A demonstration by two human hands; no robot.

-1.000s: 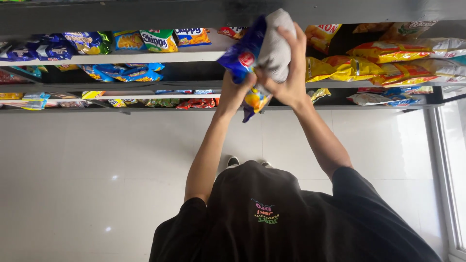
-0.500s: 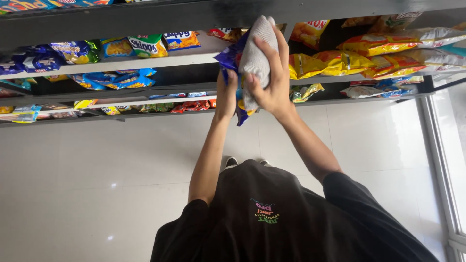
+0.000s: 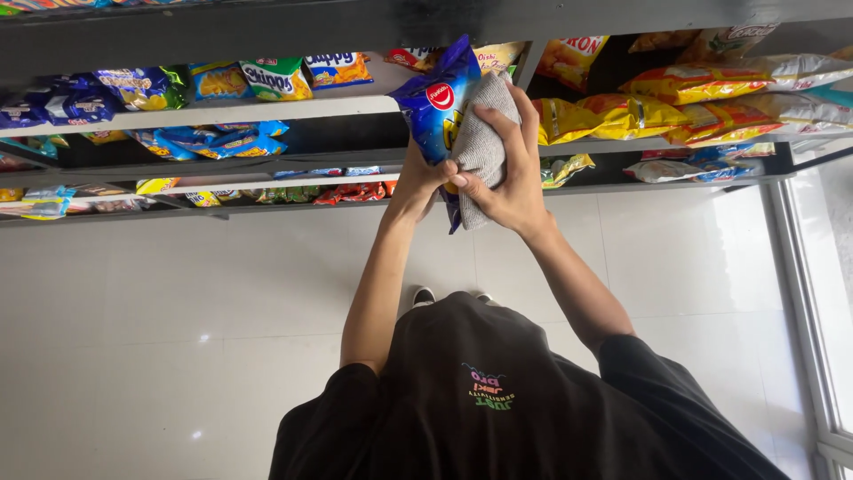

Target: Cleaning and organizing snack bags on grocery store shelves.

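Head view, looking down the person's front: nearest is a black T-shirt (image 3: pixel 498 400) with a small coloured print on the chest, and past its hem the toes of two shoes (image 3: pixel 427 294) on a pale tiled floor (image 3: pixel 178 311).

Both bare forearms reach up and away from the body, meeting in front of the shelving. The left hand (image 3: pixel 418 178) is closed around the lower edge of a blue snack bag (image 3: pixel 438 107), thumb towards the middle, holding it upright with its lower corner hanging below the hands. The right hand (image 3: pixel 506 169) is clamped on a grey cloth (image 3: pixel 484 142), fingers spread over it and pressing it flat against the right side of the bag. Cloth and bag touch along most of the cloth's length. The bag is held just in front of the shelves, resting on none of them.

Beyond the hands stands a dark metal shelf rack (image 3: pixel 267 107) with several tiers. To the left lie blue, green and yellow snack packets (image 3: pixel 275 78), more blue ones on the tier below, and small mixed packets further down. To the right, yellow and orange packets (image 3: pixel 675 84) are stacked on their sides, with silver ones at the far edge. A pale window frame (image 3: pixel 813 311) runs down the right side of the view.
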